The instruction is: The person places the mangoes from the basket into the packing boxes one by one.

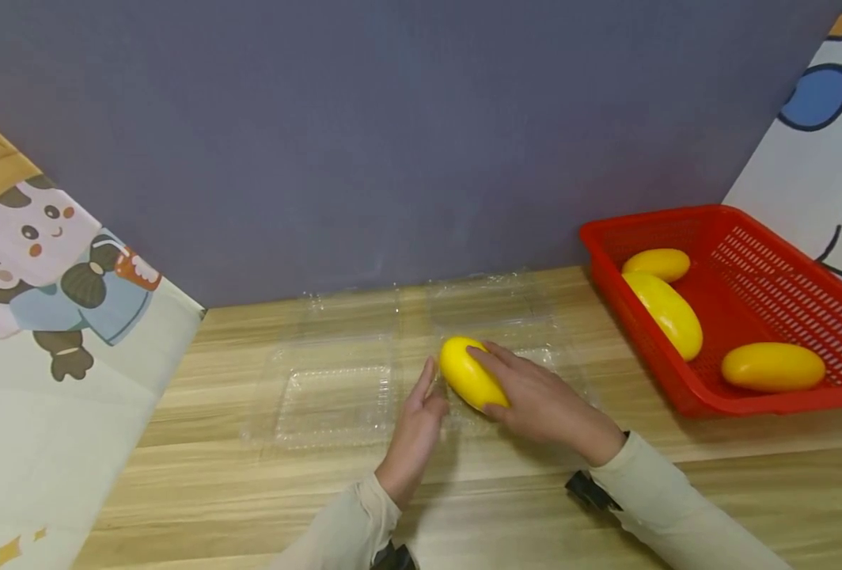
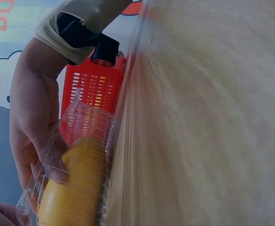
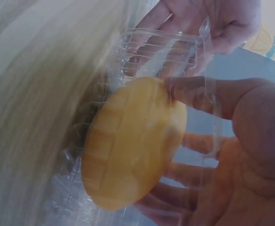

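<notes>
A smooth yellow mango (image 1: 472, 372) sits tilted over the right-hand clear plastic clamshell box (image 1: 545, 358). My right hand (image 1: 542, 396) grips it from the right, thumb on the near end and fingers over the top. In the right wrist view, the mango (image 3: 132, 146) shows through the box's ribbed wall. My left hand (image 1: 417, 431) is upright at the box's left side, fingers fairly straight. Seen from the right wrist, the left fingers (image 3: 149, 54) lie behind the clear wall, close against it.
Left of the hands lies another clear clamshell box (image 1: 335, 400), lid folded back. A red slotted basket (image 1: 649, 356) with several yellow mangoes (image 1: 773, 366) stands at the right. Behind the wooden table (image 1: 200, 475) rises a grey-blue partition (image 1: 392, 142); printed panels flank both sides.
</notes>
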The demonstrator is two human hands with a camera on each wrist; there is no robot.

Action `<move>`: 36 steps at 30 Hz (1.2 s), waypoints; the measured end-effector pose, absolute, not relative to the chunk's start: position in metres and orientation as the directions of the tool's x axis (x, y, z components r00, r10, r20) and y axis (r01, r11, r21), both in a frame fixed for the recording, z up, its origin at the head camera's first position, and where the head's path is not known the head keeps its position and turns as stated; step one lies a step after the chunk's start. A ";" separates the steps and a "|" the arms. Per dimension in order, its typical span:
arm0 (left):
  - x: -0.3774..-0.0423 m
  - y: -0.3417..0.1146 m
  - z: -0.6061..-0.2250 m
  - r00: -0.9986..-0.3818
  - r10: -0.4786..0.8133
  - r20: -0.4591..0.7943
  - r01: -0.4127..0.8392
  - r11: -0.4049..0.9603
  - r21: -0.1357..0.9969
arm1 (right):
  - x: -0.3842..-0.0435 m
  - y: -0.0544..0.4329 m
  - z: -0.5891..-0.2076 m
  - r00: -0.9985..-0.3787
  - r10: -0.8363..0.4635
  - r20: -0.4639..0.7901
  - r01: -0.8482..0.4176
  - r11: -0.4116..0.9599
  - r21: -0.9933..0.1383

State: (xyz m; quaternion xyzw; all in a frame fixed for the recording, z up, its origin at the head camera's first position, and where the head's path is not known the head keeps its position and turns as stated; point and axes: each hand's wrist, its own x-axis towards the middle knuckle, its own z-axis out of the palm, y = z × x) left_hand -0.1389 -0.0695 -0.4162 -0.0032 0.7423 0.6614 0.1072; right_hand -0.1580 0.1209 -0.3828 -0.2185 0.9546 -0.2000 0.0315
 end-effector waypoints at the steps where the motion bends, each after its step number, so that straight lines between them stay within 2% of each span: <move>1: -0.139 -0.070 -0.416 -0.977 0.139 -0.162 -0.145 0.123 0.982 | -0.158 0.121 -0.383 -0.903 -0.429 0.029 -0.405 0.825 -0.395; 36: -0.138 -0.068 -0.416 -0.978 0.130 -0.160 -0.146 0.114 0.983 | -0.156 0.118 -0.384 -0.921 -0.387 0.045 -0.373 0.844 -0.386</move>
